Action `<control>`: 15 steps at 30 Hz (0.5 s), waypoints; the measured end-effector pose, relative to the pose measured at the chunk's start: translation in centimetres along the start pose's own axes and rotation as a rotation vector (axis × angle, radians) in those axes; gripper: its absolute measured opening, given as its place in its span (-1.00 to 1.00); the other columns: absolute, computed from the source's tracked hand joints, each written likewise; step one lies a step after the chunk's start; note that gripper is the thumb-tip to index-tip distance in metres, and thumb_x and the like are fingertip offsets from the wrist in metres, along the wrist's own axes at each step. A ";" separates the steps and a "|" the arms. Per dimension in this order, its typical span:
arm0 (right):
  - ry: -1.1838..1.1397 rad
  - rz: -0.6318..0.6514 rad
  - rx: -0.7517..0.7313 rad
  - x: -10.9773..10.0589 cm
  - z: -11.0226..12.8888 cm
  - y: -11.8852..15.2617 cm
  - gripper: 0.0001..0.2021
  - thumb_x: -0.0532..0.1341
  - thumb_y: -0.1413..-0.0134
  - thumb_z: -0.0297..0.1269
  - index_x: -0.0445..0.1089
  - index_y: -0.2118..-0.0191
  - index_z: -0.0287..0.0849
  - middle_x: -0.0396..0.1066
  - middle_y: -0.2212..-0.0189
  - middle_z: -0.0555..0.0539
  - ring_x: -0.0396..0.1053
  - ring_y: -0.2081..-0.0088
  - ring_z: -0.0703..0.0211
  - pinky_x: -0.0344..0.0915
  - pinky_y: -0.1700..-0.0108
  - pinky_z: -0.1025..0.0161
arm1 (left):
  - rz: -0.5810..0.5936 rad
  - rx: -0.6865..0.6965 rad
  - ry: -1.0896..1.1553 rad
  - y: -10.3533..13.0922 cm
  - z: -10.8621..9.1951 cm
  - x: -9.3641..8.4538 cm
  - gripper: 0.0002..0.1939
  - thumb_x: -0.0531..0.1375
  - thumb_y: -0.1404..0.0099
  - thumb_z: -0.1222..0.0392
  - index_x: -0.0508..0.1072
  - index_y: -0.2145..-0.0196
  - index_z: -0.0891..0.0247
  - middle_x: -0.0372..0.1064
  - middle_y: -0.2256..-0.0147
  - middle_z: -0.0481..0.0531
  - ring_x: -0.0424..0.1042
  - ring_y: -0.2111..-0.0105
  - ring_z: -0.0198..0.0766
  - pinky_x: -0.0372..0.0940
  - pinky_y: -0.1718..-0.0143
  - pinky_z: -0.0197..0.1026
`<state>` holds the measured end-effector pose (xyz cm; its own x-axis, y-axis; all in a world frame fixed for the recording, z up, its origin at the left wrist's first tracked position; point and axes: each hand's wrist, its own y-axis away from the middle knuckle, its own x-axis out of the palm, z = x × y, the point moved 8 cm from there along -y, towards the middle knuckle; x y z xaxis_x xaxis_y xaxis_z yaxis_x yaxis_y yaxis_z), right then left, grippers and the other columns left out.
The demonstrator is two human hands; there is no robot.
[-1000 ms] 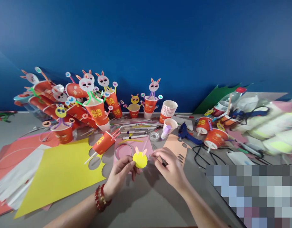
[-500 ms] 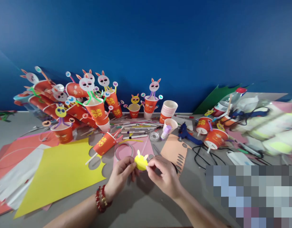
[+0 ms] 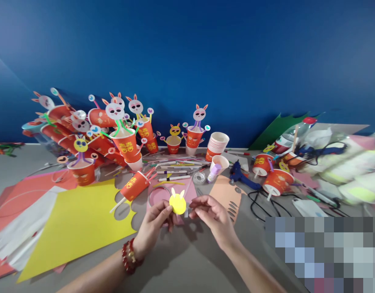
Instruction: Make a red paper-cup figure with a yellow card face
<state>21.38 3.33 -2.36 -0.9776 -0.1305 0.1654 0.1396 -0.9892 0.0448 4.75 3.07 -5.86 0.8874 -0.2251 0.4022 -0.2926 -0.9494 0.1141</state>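
Observation:
A round yellow paper disc (image 3: 177, 204) with two pale ears on top is pinched at its left edge by my left hand (image 3: 155, 217), thumb in front. My right hand (image 3: 212, 217) is just to the right of the disc, apart from it, with its fingers curved and spread and nothing seen between them. Under the hands lies a pink sheet (image 3: 187, 189) with a clear ring (image 3: 159, 196) on it. A red paper cup (image 3: 135, 186) with straws lies on its side to the left.
Large yellow (image 3: 83, 219) and red sheets lie at left, below many cup figures with rabbit faces. Behind are pens, a tape roll (image 3: 199, 177), stacked cups (image 3: 217, 143) and a blue glue gun (image 3: 242, 177). Black cables, a bottle and more cups are at right.
My right hand has let go of the disc's right edge and moved slightly away. The disc has shifted a little left and up in my left hand.

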 end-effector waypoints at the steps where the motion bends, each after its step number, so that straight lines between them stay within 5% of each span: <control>1: 0.015 0.004 -0.015 0.0 0.0 0.0 -0.74 0.34 -0.06 -0.12 0.44 0.21 -0.18 0.51 0.27 -0.11 0.50 0.35 0.16 0.43 0.23 0.22 | 0.009 -0.013 0.009 0.0 0.1 0.1 -0.71 0.18 -0.37 0.03 0.36 0.40 0.29 0.44 0.51 -0.06 0.32 0.61 -0.44 0.17 0.54 -0.38; 8: 0.196 -0.041 -0.082 -0.4 -0.3 -0.1 -0.74 0.35 -0.05 -0.07 0.48 0.33 -0.19 0.47 0.43 -0.05 0.41 0.36 0.16 0.33 0.32 0.30 | 0.119 -0.106 0.081 0.2 0.7 1.5 -0.67 0.23 -0.31 -0.03 0.34 0.41 0.30 0.48 0.54 0.01 0.33 0.67 -0.42 0.18 0.60 -0.38; 15: 0.016 0.181 -0.006 2.7 -0.4 0.5 -0.68 0.36 -0.04 0.02 0.48 0.29 -0.15 0.42 0.39 -0.05 0.39 0.33 0.13 0.31 0.25 0.23 | 0.307 -0.293 0.272 1.1 2.1 3.6 -0.69 0.25 -0.29 -0.01 0.39 0.38 0.33 0.46 0.61 0.04 0.34 0.74 -0.37 0.16 0.70 -0.39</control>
<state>18.78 2.47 -2.31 -0.9390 -0.3074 0.1544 0.3126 -0.9498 0.0095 8.37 0.71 -6.23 0.6314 -0.3820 0.6748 -0.6476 -0.7385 0.1879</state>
